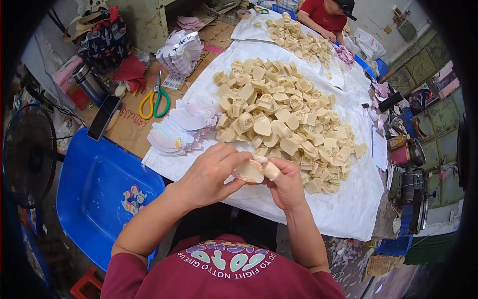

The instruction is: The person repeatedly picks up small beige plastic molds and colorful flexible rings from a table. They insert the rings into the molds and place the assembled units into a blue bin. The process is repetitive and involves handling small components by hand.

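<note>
My left hand [209, 174] and my right hand [286, 182] meet at the near edge of a table covered in white cloth [348, 209]. Together they grip one cream-coloured moulded piece [251, 171] with a pale pink thin cover against it. Just beyond my hands lies a big heap of the same cream pieces [284, 114]. A fanned stack of pale pink and white thin covers [181, 127] rests to the left of the heap.
A blue plastic tub [94, 184] with a few small finished pieces stands at my lower left. Yellow-green scissors [155, 99], a phone [103, 117] and a metal flask [89, 82] lie on cardboard. A person in red [323, 15] works at a second heap [298, 37] far across.
</note>
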Demonstrator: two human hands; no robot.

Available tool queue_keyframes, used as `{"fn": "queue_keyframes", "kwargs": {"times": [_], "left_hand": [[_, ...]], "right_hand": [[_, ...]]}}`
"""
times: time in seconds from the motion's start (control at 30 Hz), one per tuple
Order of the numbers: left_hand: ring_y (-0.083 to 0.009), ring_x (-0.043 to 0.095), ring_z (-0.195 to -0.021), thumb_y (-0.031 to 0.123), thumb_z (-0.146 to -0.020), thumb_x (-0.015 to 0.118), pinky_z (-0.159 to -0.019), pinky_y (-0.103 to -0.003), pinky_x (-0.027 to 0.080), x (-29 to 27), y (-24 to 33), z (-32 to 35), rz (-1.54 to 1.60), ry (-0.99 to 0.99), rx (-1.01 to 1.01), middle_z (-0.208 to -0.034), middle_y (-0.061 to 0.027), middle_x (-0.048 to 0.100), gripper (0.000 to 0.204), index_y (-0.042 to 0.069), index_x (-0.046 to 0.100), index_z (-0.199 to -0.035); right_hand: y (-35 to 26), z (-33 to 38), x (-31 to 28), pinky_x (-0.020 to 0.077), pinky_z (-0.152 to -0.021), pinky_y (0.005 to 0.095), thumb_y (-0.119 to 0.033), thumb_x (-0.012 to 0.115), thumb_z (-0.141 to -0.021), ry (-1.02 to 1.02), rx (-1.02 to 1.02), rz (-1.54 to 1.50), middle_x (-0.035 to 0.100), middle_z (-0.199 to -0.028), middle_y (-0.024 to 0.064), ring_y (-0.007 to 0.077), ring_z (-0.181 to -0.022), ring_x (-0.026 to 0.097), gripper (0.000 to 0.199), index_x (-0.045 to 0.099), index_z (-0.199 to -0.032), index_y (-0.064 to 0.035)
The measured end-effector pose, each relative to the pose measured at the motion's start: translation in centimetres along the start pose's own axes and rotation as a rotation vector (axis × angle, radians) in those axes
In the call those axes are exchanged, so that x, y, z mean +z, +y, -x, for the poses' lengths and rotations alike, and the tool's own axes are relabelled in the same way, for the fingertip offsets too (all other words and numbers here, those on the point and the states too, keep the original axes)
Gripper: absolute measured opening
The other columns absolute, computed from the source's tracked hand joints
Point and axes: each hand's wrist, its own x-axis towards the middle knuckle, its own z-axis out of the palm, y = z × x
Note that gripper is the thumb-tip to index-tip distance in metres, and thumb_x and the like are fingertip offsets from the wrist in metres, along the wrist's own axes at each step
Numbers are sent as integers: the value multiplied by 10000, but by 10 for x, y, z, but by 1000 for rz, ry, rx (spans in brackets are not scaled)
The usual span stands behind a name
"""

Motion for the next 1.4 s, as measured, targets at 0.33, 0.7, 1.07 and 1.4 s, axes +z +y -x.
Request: {"fn": "queue_keyframes", "kwargs": {"times": [0.33, 0.7, 1.07, 1.4], "left_hand": [[-270, 604, -651, 133, -647, 796, -568, -350, 473, 24, 1, 4, -29, 263, -135, -763, -124, 592, 356, 14, 570, -895], [-264, 624, -584, 171, -645, 801, -539, -335, 496, 38, 0, 8, -30, 371, -463, -688, -136, 605, 359, -1, 542, -824], [-305, 640, -627, 178, -642, 795, -552, -377, 496, 32, -14, 22, -86, 374, -432, -722, -150, 623, 357, 13, 546, -837], [-279, 655, -727, 161, -669, 772, -648, -352, 509, -1, -46, 118, -209, 471, -708, -785, -142, 620, 344, 4, 584, -911]], "right_hand": [[4, -7, 19, 508, -719, 242, -168, 564, -968, 67, -90, -51, 672, -979, 43, 94, -815, 619, 264, 641, -1129, 26], [26, -23, 33, 500, -766, 253, -102, 495, -971, 169, -132, 169, 657, -993, 39, 104, -858, 607, 248, 617, -1146, 24], [21, -25, 45, 452, -862, 234, 17, 452, -924, -27, 6, 248, 618, -1077, 52, 100, -961, 574, 347, 497, -1268, 13], [57, -46, 91, 486, -823, 366, -11, 611, -825, -181, -277, 872, 641, -994, 136, 270, -912, 620, 309, 569, -1131, 1]]}}
